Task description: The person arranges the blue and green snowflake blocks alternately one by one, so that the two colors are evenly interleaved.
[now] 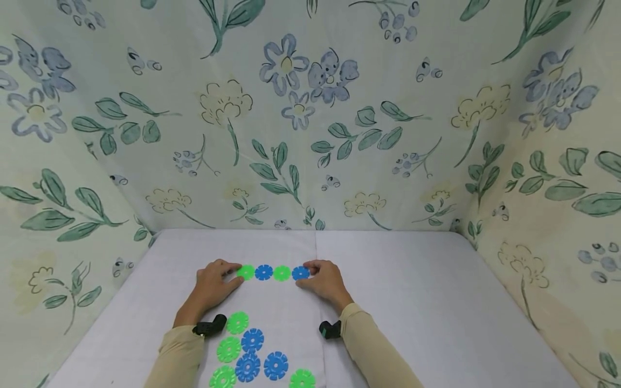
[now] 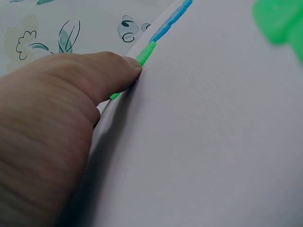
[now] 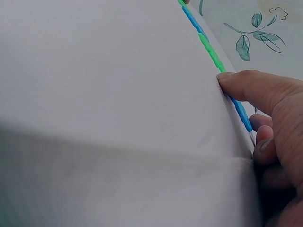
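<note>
A row of notched plastic discs, alternating green and blue, lies flat across the far part of the white table in the head view. My left hand (image 1: pixel 213 284) holds the green disc (image 1: pixel 246 272) at the row's left end between thumb and forefinger. At the other end, my right hand (image 1: pixel 328 281) pinches a blue disc (image 1: pixel 301 273) by its near and far edges. Between the hands sit another blue disc (image 1: pixel 264 272) and green disc (image 1: pixel 282 273), edge to edge. The right wrist view shows the thumb (image 3: pixel 236 84) at the blue disc's near edge.
Nearer to me lie loose discs: several green discs (image 1: pixel 228 349), a blue disc (image 1: pixel 276 366) and two overlapping blue discs (image 1: pixel 248 367). A crease runs down the white tablecloth (image 1: pixel 412 302). Floral cloth walls (image 1: pixel 301 151) enclose the table's back and sides.
</note>
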Demonstrator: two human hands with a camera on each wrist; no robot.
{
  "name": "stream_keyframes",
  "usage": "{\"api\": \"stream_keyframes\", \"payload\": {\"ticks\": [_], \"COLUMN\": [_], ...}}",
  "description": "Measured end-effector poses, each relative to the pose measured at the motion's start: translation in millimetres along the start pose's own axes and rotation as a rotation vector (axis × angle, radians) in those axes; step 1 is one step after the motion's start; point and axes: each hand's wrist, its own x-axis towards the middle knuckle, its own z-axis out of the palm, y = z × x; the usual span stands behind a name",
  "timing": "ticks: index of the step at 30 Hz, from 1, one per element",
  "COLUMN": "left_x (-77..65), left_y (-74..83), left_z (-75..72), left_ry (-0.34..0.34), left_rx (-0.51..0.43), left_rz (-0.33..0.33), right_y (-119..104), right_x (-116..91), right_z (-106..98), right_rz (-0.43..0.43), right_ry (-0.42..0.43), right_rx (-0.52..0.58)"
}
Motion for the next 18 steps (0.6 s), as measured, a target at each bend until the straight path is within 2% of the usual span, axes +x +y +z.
{"api": "stream_keyframes", "payload": {"ticks": [9, 18], "left_x": [-0.4, -0.8], "left_y": [0.1, -0.1], "left_z": [1.7, 0.4], "left_ry": [0.003, 0.003], "left_rx": [-0.006, 0.004], "left_rz": [-0.004, 0.005], "right_y": [2.2, -0.9], "right_x": [-1.2, -5.3], "right_z": [0.6, -2.2], "right_rz": [-0.012, -0.045], "right_ry": [0.016, -0.002], "right_rx": [-0.003, -0.002]}}
